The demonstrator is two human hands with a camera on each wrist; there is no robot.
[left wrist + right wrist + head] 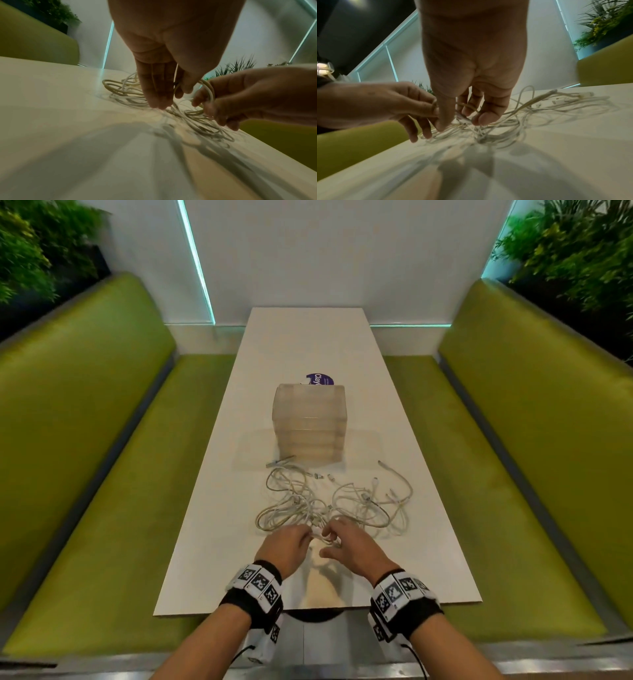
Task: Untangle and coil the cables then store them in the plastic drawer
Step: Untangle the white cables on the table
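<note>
Working at: the near end of a long white table (219,508), both hands side by side just past its near edge.
Near edge: bare tabletop lies between the wrists and the cables; the table's left and right edges run away on either side, with a green bench (102,474) beyond each.
Left hand (286,546): fingers point down into the near left of the cables, and in the right wrist view its thumb and forefinger pinch a cable strand while the other fingers hang loosely over the table edge.
Right hand (349,546): fingers curl down onto the near middle of the tangle; in the left wrist view a cable loop runs round its fingers, so it grips a strand.
Cables (329,501): a loose pile of pale, tangled cables flat on the table, touching both sets of fingertips at its near side and spreading away and to the right (several plug ends lie free along the far rim).
Room to the sides: open tabletop left of the pile up to the left edge, and a wider bare strip to the right of it.
Plastic drawer (310,422): a translucent stacked unit standing upright just beyond the cables, on the table's middle line, apart from both hands.
Beyond it: a purple round sticker (320,379) partly hidden behind the unit, then bare tabletop to the far wall.
</note>
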